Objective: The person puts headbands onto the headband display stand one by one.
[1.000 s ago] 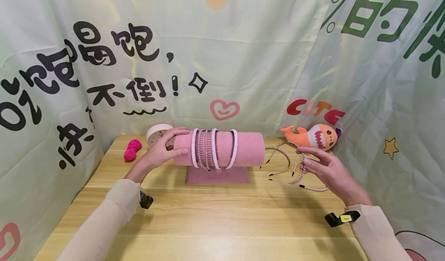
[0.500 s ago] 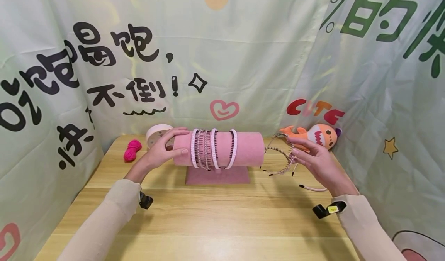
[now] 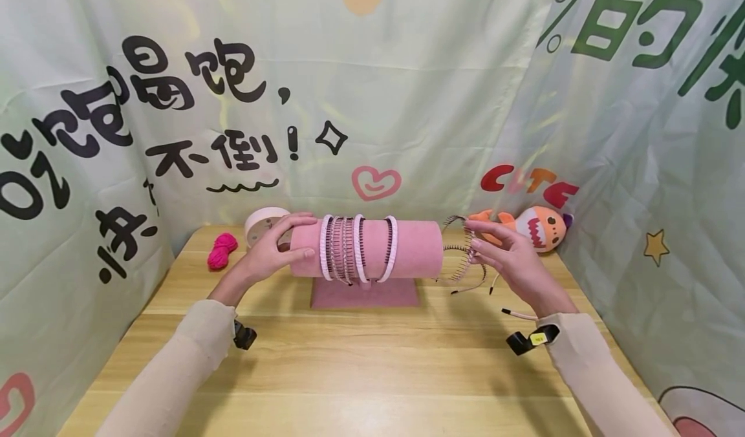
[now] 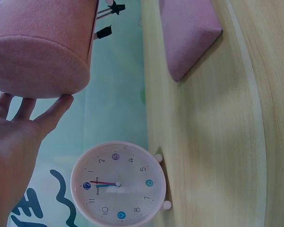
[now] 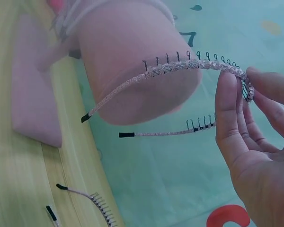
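Note:
A pink padded roll stand (image 3: 419,249) stands on the table, with several hair hoops around its left and middle parts, some white and beaded (image 3: 392,249). My left hand (image 3: 273,249) grips the roll's left end, thumb in front and fingers on top; its fingertips touch the flat end face in the left wrist view. Just off the bare right end, my right hand (image 3: 512,262) pinches a sparkly hair hoop with small wire teeth (image 5: 194,66). In the right wrist view this hoop's tips point toward the roll, and it stands in front of the end face.
Other hair hoops lie on the table at right, one with a pale band and black tip (image 3: 518,314). An orange shark plush (image 3: 538,227) sits behind my right hand. Back left are a round clock (image 4: 118,203) and a pink yarn skein (image 3: 221,251). Printed curtains (image 3: 372,101) enclose the table.
My right hand has moved left with the hair hoop, bringing it up to the roll's right end. The left hand has stayed on the left end.

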Tool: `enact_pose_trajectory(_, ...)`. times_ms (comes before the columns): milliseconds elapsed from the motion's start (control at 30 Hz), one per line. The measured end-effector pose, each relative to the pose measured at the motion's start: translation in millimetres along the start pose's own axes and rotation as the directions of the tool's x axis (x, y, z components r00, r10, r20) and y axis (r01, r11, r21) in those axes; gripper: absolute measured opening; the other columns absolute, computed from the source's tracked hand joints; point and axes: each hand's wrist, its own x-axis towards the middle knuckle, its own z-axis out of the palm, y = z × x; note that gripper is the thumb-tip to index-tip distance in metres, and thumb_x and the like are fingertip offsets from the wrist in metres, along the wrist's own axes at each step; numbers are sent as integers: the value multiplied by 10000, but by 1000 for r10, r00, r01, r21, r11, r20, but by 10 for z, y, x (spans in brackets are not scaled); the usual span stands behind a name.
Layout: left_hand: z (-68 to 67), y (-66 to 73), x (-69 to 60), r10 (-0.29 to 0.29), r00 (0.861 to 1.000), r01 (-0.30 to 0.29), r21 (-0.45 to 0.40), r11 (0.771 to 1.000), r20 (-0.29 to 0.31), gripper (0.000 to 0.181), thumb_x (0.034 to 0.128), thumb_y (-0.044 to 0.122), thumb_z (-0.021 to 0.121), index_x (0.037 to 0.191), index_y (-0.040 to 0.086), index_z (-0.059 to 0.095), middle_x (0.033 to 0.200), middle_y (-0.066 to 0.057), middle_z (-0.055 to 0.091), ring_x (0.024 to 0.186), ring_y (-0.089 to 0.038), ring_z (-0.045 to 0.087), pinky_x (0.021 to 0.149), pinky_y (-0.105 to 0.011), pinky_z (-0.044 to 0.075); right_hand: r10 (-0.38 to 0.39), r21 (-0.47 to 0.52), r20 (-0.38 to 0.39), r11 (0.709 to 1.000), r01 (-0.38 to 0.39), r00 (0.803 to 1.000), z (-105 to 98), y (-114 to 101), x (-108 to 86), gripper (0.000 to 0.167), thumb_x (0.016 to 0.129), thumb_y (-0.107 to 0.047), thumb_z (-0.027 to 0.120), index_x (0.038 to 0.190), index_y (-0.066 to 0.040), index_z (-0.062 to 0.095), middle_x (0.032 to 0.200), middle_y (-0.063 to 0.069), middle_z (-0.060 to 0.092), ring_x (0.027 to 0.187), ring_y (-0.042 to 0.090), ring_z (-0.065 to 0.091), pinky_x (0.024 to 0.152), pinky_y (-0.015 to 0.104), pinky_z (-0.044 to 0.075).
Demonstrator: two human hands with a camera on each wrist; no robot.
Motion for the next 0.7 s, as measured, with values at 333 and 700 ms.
enact_pose_trajectory(333, 5, 3, -1, -5, 1000, 5, -3, 1000, 1, 607, 989, 114, 784, 1552, 132, 556, 1738, -142, 356, 1598, -416, 338, 1230, -729, 371, 56, -51, 14, 997, -55, 998, 156, 5, 143, 527, 1112, -187, 648, 1591, -16, 510, 1607, 52, 482, 1119, 94, 703, 971, 248, 629)
enact_pose_trajectory(700, 12, 22, -2, -1, 1000, 1, -1, 1000, -1, 617, 981, 109, 793, 1550, 149, 558, 1739, -149, 355, 1613, -405, 319, 1242, -723, 361, 45, -125, 39, 991, -40, 998, 298, 22, 261, 521, 1098, -219, 680, 1574, -59, 542, 1598, 113, 505, 1174, 101, 729, 972, 295, 640)
